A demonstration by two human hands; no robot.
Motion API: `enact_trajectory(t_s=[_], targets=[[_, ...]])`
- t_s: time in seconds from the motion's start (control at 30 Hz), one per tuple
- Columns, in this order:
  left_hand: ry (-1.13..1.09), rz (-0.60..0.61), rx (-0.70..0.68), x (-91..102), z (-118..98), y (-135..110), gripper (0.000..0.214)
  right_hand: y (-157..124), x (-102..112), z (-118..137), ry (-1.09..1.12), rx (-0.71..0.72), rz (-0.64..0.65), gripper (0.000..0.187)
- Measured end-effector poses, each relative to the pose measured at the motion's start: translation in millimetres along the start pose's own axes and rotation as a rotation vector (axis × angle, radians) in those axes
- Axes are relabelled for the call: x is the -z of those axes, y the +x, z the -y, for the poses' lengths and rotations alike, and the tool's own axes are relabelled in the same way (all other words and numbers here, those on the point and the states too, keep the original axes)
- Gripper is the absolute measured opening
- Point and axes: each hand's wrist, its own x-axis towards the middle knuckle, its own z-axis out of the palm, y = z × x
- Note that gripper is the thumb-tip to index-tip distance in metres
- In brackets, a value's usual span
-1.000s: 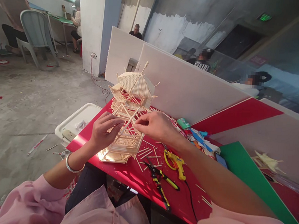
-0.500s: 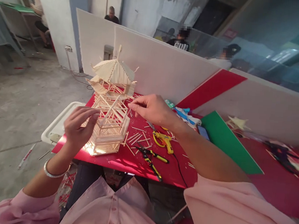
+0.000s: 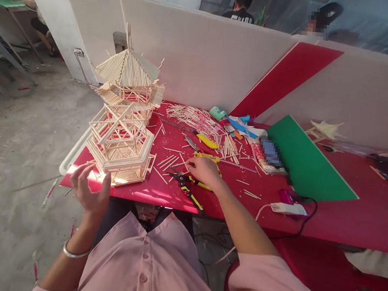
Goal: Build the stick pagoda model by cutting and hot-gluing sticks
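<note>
A pagoda model (image 3: pixel 124 69) built of thin wooden sticks stands upright at the left of the red table, with a six-sided roof and open lattice floors. My left hand (image 3: pixel 90 188) is beside its lower front edge, fingers spread and curved, nothing in them. Farther right, my right hand (image 3: pixel 203 170) is low over the table, its fingertips drawn together; anything between them is too small to make out. Beneath and around it lie black-and-yellow pliers (image 3: pixel 189 196), a yellow glue gun (image 3: pixel 209 157) partly covered by the hand, and several loose sticks (image 3: pixel 167 162).
Behind lie a heap of sticks (image 3: pixel 196 118), a yellow-handled cutter (image 3: pixel 207 141) and a green roll (image 3: pixel 217 112). A green board (image 3: pixel 310 160) leans at the right, near a white power strip (image 3: pixel 288 209) with cables. White panels (image 3: pixel 195 50) close off the back; people sit beyond.
Both hands have left the middle of the pagoda model. My right hand has come down to the right over the tools; my left has lowered and opened. The view has shifted right and down.
</note>
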Motion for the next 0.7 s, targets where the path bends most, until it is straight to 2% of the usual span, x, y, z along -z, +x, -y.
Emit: enact_trajectory(t_s=[0.07, 0.17, 0.37, 0.47, 0.6, 0.7], targets=[[0.002, 0.073, 0.001, -4.6, 0.5, -2.7, 0.053, 9.5, -6.3, 4.7, -0.011, 0.003, 0.001, 0.025], [-0.001, 0.164, -0.037, -10.3, 1.4, -1.8, 0.057, 16.9, -9.3, 11.1, -0.016, 0.025, 0.012, 0.026], [0.062, 0.104, -0.049, -23.3, 7.8, -2.0, 0.048, 3.2, -19.8, 15.9, 0.025, 0.102, 0.073, 0.024], [0.026, 0.128, 0.047, -26.8, 13.0, 2.7, 0.044, -12.1, -23.2, 16.8, 0.041, 0.131, 0.092, 0.024], [0.003, 0.197, 0.268, -30.2, 31.7, 15.6, 0.044, -35.3, -29.1, 18.8, 0.055, 0.145, 0.1, 0.026], [-0.048, 0.265, 0.3, -38.5, 55.0, 29.1, 0.04, -48.7, -37.2, 21.0, 0.048, 0.147, 0.077, 0.029]])
